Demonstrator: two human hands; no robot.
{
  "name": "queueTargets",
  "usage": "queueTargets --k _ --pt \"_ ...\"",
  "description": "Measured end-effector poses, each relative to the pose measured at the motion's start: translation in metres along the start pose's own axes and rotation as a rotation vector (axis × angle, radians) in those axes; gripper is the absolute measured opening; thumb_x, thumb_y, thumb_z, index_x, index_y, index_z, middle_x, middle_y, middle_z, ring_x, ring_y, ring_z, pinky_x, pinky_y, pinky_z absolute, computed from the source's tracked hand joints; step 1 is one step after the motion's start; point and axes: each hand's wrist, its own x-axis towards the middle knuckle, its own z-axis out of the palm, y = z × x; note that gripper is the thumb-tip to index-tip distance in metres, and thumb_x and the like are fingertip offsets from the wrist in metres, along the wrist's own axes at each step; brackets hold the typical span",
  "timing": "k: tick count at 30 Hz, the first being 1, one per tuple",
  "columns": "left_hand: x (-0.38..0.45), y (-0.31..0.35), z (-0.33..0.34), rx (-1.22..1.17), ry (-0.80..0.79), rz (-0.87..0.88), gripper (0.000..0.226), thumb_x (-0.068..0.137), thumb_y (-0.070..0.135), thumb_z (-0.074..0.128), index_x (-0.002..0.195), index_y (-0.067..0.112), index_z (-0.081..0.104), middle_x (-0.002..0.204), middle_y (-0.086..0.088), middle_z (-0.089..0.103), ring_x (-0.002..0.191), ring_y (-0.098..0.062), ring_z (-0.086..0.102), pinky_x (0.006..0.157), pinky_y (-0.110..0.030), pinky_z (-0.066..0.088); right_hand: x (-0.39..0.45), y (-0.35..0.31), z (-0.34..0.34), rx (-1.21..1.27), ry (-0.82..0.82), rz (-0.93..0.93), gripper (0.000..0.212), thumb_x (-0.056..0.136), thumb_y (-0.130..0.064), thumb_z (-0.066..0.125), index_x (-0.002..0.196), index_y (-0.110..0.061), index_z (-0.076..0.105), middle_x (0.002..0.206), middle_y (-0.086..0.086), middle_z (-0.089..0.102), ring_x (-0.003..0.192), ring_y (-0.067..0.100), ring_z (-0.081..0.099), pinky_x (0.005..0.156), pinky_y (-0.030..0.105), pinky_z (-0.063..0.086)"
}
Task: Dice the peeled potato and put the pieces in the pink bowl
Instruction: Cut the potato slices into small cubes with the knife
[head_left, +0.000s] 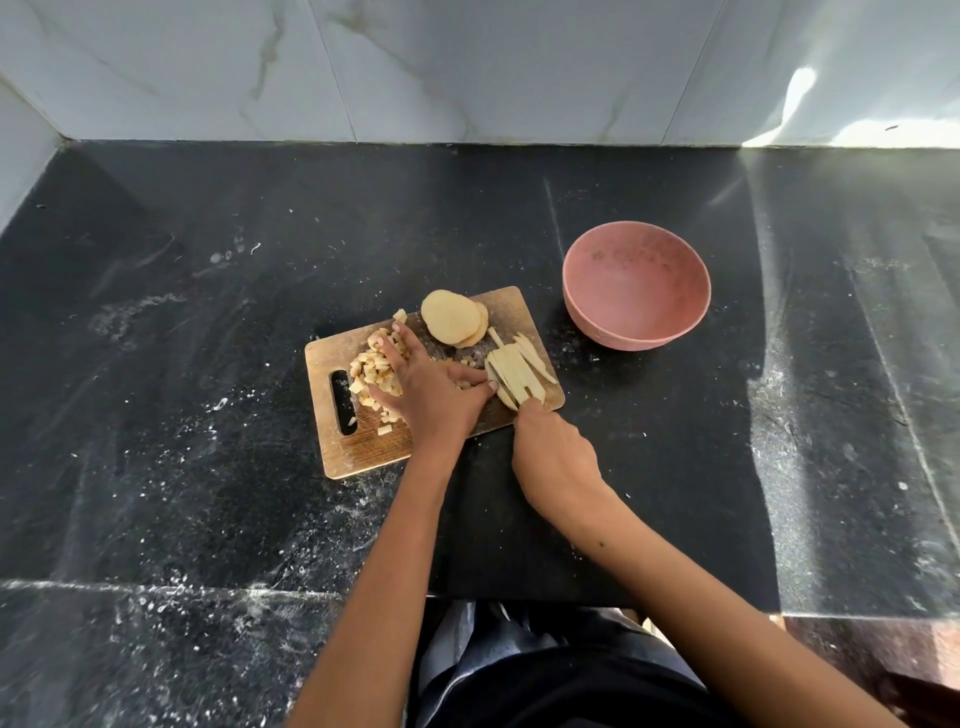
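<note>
We're at a black stone counter (156, 467) dusted with pale specks, marble-look tiles (415, 67) behind it. The wooden board (363, 447) sits tilted mid-counter, lots of bare counter left and right. Our left hand (426, 389) lies flat, fingers spread over the diced pile (376, 371). Our right hand (553, 454) is curled at the board's near edge beside the potato strips (514, 371) — can't tell what it grips. Round slices (452, 317) sit further back. The pink bowl (636, 286) stands just right of the board.

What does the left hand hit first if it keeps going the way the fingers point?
The diced pile: the left hand already lies over it, fingers aimed up-left. Beyond that is the board edge, then bare counter, as far as the picture shows.
</note>
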Motion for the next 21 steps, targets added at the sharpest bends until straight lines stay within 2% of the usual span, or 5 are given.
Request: queueTargets --k 4,11,16,21 --pt "0.0 0.004 0.0 0.018 0.0 -0.024 0.011 0.075 0.026 0.08 0.083 0.028 0.074 0.162 -0.002 -0.004 0.146 -0.021 -0.019 0.108 -0.056 -0.021 -0.009 0.01 0.001 -0.024 -0.05 0.01 0.032 0.098 -0.006 0.038 0.13 -0.006 0.038 0.126 0.014 0.055 0.113 0.032 0.057 0.08 0.039 0.044" --pt "-0.001 0.003 0.001 0.038 0.012 -0.014 0.013 0.074 0.024 0.081 0.084 0.029 0.074 0.162 -0.002 -0.003 0.146 -0.022 -0.019 0.107 -0.056 -0.021 -0.031 0.032 0.006 -0.035 -0.091 0.021 0.019 0.1 -0.008 0.039 0.119 -0.007 0.04 0.113 0.014 0.06 0.101 0.031 0.061 0.068 0.036 0.04" --pt "-0.003 0.005 -0.002 0.078 0.01 -0.014 0.015 0.074 0.028 0.081 0.087 0.031 0.074 0.162 -0.004 -0.003 0.146 -0.024 -0.019 0.108 -0.059 -0.019 -0.032 0.038 0.004 0.002 -0.13 0.015 0.019 0.101 -0.01 0.038 0.119 -0.007 0.041 0.11 0.013 0.059 0.1 0.03 0.06 0.072 0.038 0.044" --pt "-0.005 0.001 -0.001 0.072 0.037 0.005 0.015 0.074 0.027 0.08 0.088 0.032 0.074 0.162 -0.006 -0.003 0.146 -0.024 -0.018 0.107 -0.059 -0.02 -0.038 0.048 -0.001 0.058 -0.171 -0.022 0.023 0.104 -0.023 0.032 0.116 -0.007 0.044 0.108 0.014 0.058 0.099 0.029 0.059 0.073 0.038 0.044"
